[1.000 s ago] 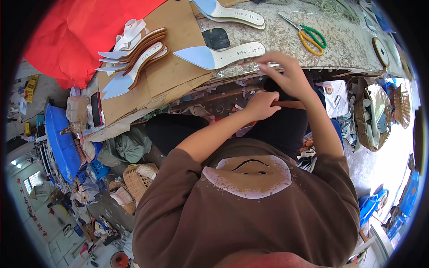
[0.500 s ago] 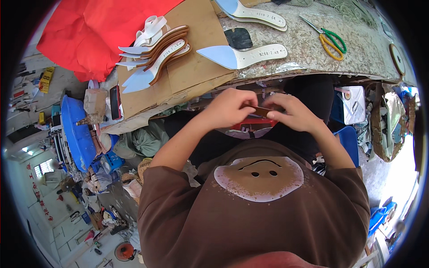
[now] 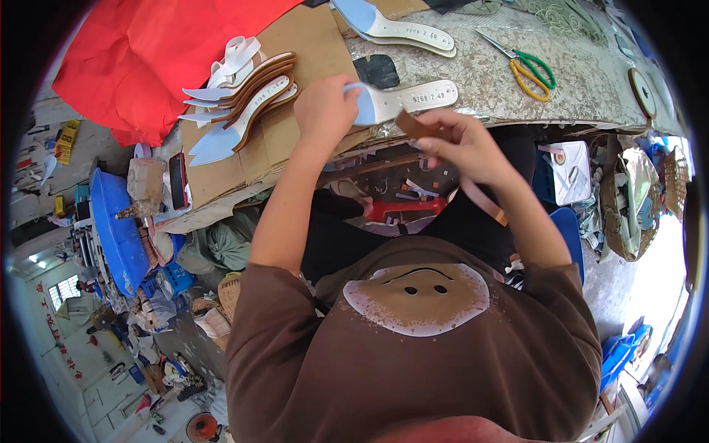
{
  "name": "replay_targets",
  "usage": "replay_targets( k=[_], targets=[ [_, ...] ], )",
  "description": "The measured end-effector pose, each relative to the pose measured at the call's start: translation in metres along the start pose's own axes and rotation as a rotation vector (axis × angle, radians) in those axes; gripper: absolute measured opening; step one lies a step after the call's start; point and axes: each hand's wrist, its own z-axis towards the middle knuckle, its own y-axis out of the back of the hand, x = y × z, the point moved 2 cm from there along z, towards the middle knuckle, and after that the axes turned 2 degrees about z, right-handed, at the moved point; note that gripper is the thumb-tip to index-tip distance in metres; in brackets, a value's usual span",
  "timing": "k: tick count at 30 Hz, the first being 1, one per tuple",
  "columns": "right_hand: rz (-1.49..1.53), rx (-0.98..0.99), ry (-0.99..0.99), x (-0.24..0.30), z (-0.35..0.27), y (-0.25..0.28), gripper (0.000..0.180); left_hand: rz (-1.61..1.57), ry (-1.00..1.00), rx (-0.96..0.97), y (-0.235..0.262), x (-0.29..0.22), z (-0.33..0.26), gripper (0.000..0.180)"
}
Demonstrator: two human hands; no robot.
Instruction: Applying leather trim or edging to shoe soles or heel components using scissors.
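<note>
On the bench lies a shoe insole (image 3: 413, 102) with a pale blue pointed toe and a white heel part. My left hand (image 3: 325, 108) is closed round the tip of that toe, hiding the point. Just in front of the insole's heel, my right hand (image 3: 467, 146) pinches a brown strip (image 3: 415, 125). One end of the strip sticks out to the left of my fingers, and a pinkish length hangs below the hand toward my lap. Left of my left hand sits a stack of brown-edged insoles (image 3: 255, 111), some with white straps.
Green-and-yellow scissors (image 3: 530, 74) lie at the right of the worn bench. More insoles (image 3: 406, 33) rest at the back, near a black patch (image 3: 378, 70). Red sheeting (image 3: 148, 66) covers the far left. A blue basin (image 3: 118, 225) stands beside the bench, and a red stool (image 3: 406, 209) beneath it.
My hands were together over my lap on the brown strip. Now the left has gone up and left to the insole's toe, while the right has lifted the strip toward the bench edge.
</note>
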Motion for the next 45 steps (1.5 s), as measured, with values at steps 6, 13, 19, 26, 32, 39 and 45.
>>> replay_targets(
  k=[6,13,19,26,32,39,45],
  targets=[
    [-0.311,0.083,0.161,0.052,0.045,0.012,0.022,-0.155,-0.215,-0.593,-0.009,-0.012,-0.008,0.012],
    [-0.281,0.130,0.161,0.073,0.102,-0.001,0.014,-0.224,-0.046,-0.292,-0.012,-0.020,-0.012,0.011],
    [-0.603,0.156,0.101,0.052,0.141,0.028,0.018,-0.136,-0.084,-0.243,-0.008,-0.023,-0.010,0.009],
    [-0.795,0.196,0.336,0.032,0.146,0.042,0.026,-0.160,-0.099,-0.285,-0.013,-0.022,-0.012,0.010],
    [-0.781,0.129,0.318,0.029,0.135,0.033,0.023,-0.181,-0.112,-0.303,-0.015,-0.023,-0.011,0.010],
    [-0.816,-0.192,0.424,0.048,0.095,0.027,0.020,-0.180,-0.126,-0.328,-0.017,-0.021,-0.011,0.009],
    [-0.297,0.198,0.099,0.008,0.047,0.010,0.016,-0.172,-0.104,-0.298,-0.014,-0.022,-0.009,0.013]
  ],
)
